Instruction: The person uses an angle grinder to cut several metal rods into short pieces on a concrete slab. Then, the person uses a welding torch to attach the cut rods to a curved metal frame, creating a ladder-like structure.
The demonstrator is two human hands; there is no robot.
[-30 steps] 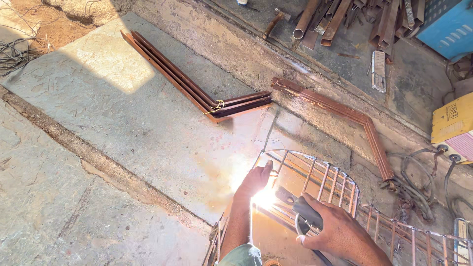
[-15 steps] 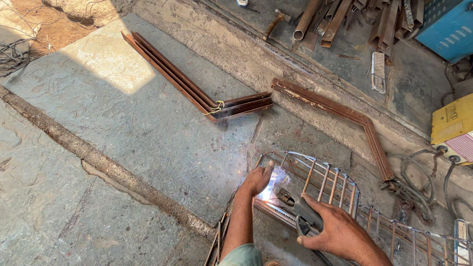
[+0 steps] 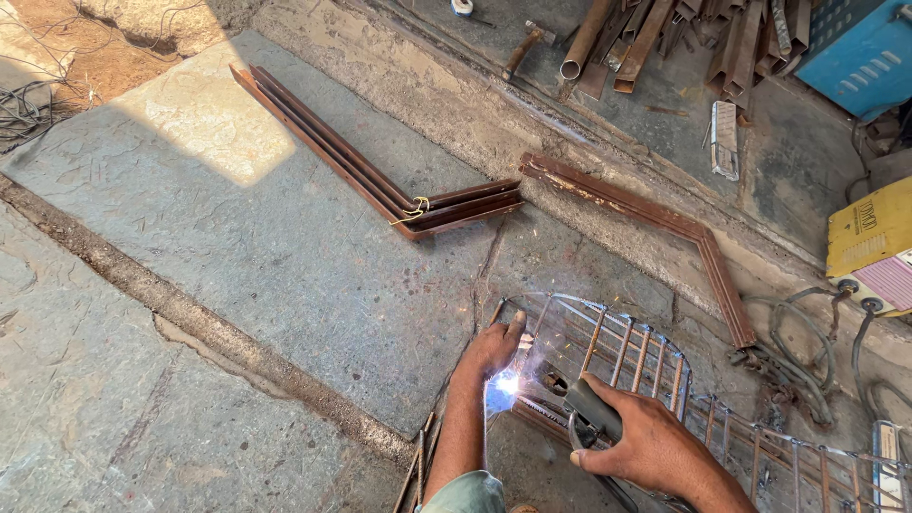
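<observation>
head view: welding a joint on a wire grille laid on the stone floor.

the right hand [image 3: 638,445] is closed around the electrode holder [image 3: 591,410], its tip at the bright arc [image 3: 503,385] on the near left corner of the metal grille [image 3: 622,356]. the left hand [image 3: 492,349] rests half-open on the grille's left edge, fingers pressing the frame just beside the arc. to weld well, it seems best to keep the arc short and steady and hold the frame flat and firm. bundled angle irons [image 3: 380,180] lie well apart toward the floor's far edge, a bent angle frame [image 3: 665,223] to their right, a yellow welding machine [image 3: 869,242] at the right edge.
</observation>
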